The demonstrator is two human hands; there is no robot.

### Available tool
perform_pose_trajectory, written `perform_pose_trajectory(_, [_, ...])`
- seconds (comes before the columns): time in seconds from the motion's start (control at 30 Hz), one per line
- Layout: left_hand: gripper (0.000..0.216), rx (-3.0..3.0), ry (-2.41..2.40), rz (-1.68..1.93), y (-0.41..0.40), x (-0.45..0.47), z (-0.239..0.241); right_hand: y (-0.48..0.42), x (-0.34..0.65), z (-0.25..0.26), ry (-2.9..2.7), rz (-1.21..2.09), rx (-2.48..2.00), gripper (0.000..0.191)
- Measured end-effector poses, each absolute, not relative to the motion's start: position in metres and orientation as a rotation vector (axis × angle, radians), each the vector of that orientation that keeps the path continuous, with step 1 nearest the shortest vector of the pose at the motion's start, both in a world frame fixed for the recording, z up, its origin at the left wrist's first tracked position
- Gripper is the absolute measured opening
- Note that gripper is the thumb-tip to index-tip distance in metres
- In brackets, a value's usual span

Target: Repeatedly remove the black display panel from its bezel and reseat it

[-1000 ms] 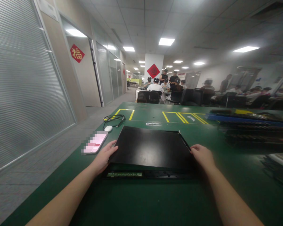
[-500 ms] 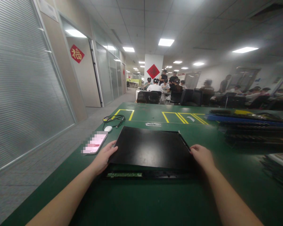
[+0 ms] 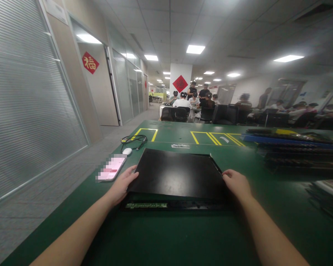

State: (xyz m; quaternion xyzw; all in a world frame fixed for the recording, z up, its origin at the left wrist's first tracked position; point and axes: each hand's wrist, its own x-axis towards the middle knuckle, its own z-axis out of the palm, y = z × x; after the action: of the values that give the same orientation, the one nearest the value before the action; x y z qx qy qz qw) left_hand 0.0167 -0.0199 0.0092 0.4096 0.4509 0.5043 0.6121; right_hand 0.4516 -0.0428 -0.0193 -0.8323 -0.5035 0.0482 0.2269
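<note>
A flat black panel point(image 3: 177, 171) lies on the green table point(image 3: 166, 236) in front of me, covering a dark chassis whose green circuit strip point(image 3: 146, 205) shows along the near edge. My left hand point(image 3: 121, 186) grips the panel's left side near the front corner. My right hand point(image 3: 237, 183) holds its right side. The panel's near edge sits slightly raised above the chassis.
A phone point(image 3: 111, 168), a white mouse point(image 3: 127, 150) and a coiled black cable point(image 3: 134, 139) lie left of the panel. Stacks of dark and blue trays point(image 3: 291, 147) fill the right side. Yellow tape outlines point(image 3: 210, 137) mark the far table. People sit at desks beyond.
My right hand has shifted very slightly left along the panel's edge. The panel and my left hand stay where they were.
</note>
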Motion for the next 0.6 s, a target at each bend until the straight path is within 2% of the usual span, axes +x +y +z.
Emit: perform_pose_trajectory(0.6, [0.063, 0.954, 1.01, 1.172, -0.0165, 0.016, 0.0056, -0.0422, 0.451, -0.0182, -1.401, 0.122, -2.321, 0.032])
